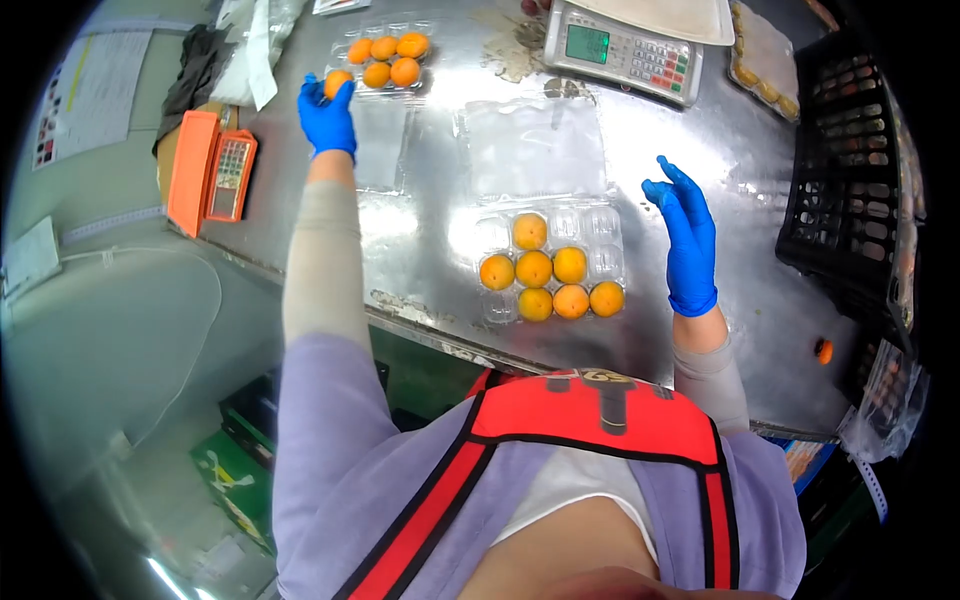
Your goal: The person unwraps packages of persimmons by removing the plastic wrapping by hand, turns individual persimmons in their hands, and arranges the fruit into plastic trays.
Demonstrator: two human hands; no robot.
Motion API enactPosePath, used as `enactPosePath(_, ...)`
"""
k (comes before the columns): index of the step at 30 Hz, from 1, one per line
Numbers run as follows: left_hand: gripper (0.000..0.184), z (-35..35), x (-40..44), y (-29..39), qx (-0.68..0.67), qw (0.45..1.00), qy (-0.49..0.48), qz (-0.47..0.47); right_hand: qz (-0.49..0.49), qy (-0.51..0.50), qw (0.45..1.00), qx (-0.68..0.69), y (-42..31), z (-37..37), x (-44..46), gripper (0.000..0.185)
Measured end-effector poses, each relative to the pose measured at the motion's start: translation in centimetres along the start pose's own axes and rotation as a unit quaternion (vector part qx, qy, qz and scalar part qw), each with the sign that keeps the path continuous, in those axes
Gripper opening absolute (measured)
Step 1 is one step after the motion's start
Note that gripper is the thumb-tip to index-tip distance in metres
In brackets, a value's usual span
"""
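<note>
My left hand (327, 122), in a blue glove, reaches to the far left with its fingers curved around a round orange fruit (338, 82). That fruit is at the near-left corner of a clear plastic tray (425, 28), where several more fruits sit. My right hand (688, 230), also in a blue glove, is held over the table with fingers apart and nothing in it. Left of it lies a second clear tray (606, 262) with several orange fruits (534, 268) and some bare pockets. Its clear lid (536, 150) is folded open on the far side.
A digital scale (640, 60) stands at the back beside a packed fruit tray (762, 60). A black crate (840, 160) is at right, an orange scale (215, 175) at left. A small orange piece (823, 351) lies on the metal table (740, 390) near the right edge.
</note>
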State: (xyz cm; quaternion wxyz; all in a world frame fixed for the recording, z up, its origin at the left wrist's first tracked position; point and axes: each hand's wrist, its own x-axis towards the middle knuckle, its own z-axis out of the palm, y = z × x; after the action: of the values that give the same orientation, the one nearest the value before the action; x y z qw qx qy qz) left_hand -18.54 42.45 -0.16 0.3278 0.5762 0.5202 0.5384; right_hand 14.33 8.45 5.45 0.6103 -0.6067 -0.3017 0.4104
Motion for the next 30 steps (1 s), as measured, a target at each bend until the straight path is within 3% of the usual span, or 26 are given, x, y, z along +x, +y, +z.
enactPosePath(8,0.061,-0.4,5.8,-6.8,0.196,0.975,-0.1,-0.005,0.065,0.03,0.997,-0.003,2.4,-0.8,-0.1,0.035)
enactPosePath(13,0.064,-0.5,6.2,-6.8,0.267,0.948,-0.169,-0.033,0.077,0.005,0.997,0.001,2.2,-0.6,0.5,0.034)
enactPosePath(16,0.065,-0.3,4.7,-5.5,0.228,0.964,-0.137,-0.026,0.083,-0.01,0.996,0.024,2.6,-0.2,0.5,0.034)
enactPosePath(18,0.066,-0.7,2.2,-3.8,0.221,0.966,-0.129,-0.032,0.087,-0.019,0.996,0.022,2.7,-0.1,0.3,0.034)
enactPosePath(20,0.069,-1.2,-0.2,-2.7,0.211,0.97,-0.117,0.024,0.095,-0.046,0.994,0.01,3.2,-0.2,0.0,0.034)
enactPosePath(22,0.061,-1.3,-4.9,-0.3,0.172,0.978,-0.116,0.018,0.086,-0.054,0.995,0.005,3.5,-0.4,-0.3,0.035)
enactPosePath(23,0.057,-1.5,-7.5,0.1,0.065,0.988,-0.136,-0.02,0.08,-0.059,0.995,0.001,3.6,-0.5,-0.6,0.035)
enactPosePath(27,0.053,-1.7,-20.3,6.4,0.088,0.955,-0.282,-0.013,0.076,-0.086,0.993,-0.025,3.8,-1.2,-1.6,0.035)
enactPosePath(30,0.048,-1.5,-28.2,10.1,0.098,0.944,-0.315,0.013,0.081,-0.103,0.991,-0.029,4.2,-1.8,-2.6,0.035)
